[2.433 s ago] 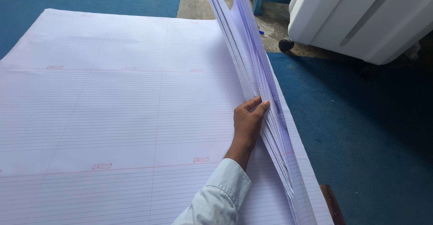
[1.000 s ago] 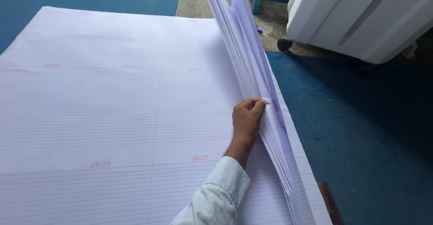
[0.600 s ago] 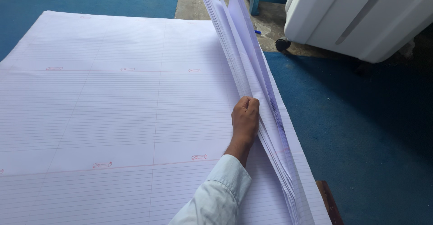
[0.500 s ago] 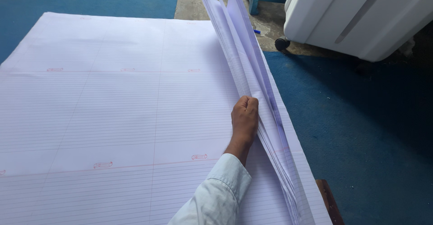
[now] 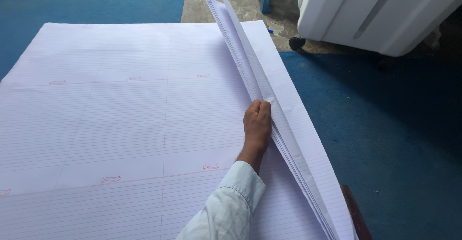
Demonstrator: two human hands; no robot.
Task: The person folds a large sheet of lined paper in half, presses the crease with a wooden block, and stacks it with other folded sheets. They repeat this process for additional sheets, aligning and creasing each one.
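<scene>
On blue floor (image 5: 399, 139), ruled paper sheets (image 5: 120, 124), white machine (image 5: 380, 9)

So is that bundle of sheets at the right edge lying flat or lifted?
Lifted. The sheets stand up on edge, fanned, above the flat stack, and the right hand grips them from the left.

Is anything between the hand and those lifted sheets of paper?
Nothing visible. The right hand is closed directly on the edge of the lifted sheets, which stand up off the flat stack of lined paper.
</scene>
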